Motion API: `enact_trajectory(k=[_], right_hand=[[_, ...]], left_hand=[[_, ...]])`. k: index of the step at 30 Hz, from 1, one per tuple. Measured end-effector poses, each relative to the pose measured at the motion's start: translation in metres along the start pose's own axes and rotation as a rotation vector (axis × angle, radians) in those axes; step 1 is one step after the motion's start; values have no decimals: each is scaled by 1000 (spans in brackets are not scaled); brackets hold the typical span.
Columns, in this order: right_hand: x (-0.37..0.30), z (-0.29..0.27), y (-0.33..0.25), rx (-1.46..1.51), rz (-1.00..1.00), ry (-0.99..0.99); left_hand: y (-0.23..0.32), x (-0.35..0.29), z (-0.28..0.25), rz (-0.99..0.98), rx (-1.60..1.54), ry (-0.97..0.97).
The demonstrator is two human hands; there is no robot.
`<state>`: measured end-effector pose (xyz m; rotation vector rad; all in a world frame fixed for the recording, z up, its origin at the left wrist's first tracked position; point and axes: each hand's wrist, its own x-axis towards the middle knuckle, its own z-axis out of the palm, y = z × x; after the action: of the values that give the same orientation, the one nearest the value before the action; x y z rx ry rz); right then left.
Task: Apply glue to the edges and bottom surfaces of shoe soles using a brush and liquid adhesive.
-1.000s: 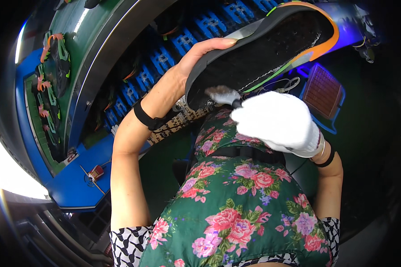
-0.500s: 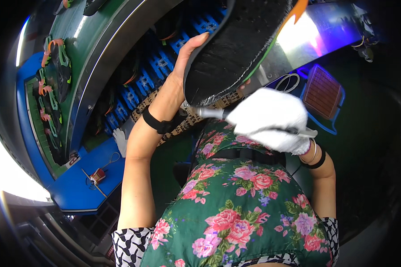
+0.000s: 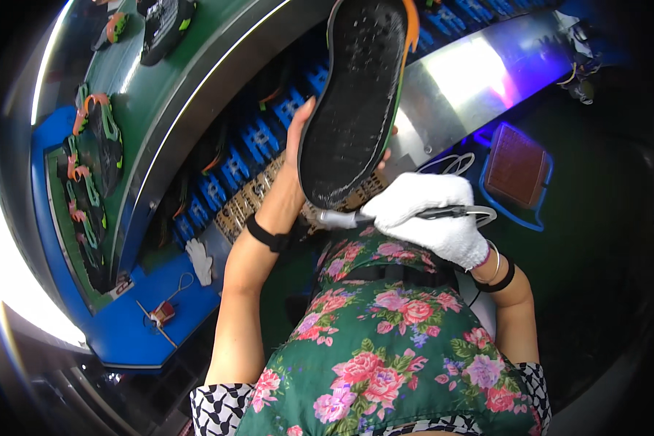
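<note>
My bare left hand (image 3: 296, 142) grips a black shoe sole (image 3: 352, 109) with an orange and green edge. Its thumb lies along the left side, and its fingertips show past the right side. The sole is held up with its broad black face towards me, and pale streaks run along its rim. In a white knitted glove, my right hand (image 3: 432, 214) is closed round a slim brush (image 3: 341, 219) with a thin tube at its back end. The blurred brush tip is just below the sole's lower end; whether they touch I cannot tell.
A curved green conveyor (image 3: 189, 54) carries shoes (image 3: 105, 149) on the left. Blue racks (image 3: 258, 142) stand behind my left arm. A blue side table (image 3: 134, 327) and a white glove (image 3: 199, 261) are lower left. A metal ledge (image 3: 443, 91) and blue-framed brown panel (image 3: 516, 167) lie right.
The sole now sits higher and more upright in view, with more of its length showing. My gloved right hand and the brush have shifted slightly down and left. The whole view has moved a little.
</note>
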<state>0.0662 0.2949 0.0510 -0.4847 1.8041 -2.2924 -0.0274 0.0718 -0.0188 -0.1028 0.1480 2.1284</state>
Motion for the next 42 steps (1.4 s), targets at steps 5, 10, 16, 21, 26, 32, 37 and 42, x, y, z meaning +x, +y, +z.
enact_trajectory(k=[5,10,16,21,26,32,37,42], right_hand=[[25,-37,-2,-475,-335,72],[58,-69,-23,-921,-589,199],[26,-29,-15,-1011,-546,-11],[7,-25,-34,89,-183,-154],[-11,-54,-31,399,-158,355],[-54,-65,19,798,-10,662],[-72,-66,38,838,68,762],[-74,-70,46,857,23,776]], left_hand=[[-21,-8,0,169,-203,349],[-40,-13,11,-17,-2,194],[-39,-8,12,38,-87,168],[-31,-14,19,88,-119,60],[-30,-26,45,215,-66,-2],[-33,-32,66,242,-61,-31],[-30,-37,79,239,-94,-15],[-3,-23,88,168,141,-162]])
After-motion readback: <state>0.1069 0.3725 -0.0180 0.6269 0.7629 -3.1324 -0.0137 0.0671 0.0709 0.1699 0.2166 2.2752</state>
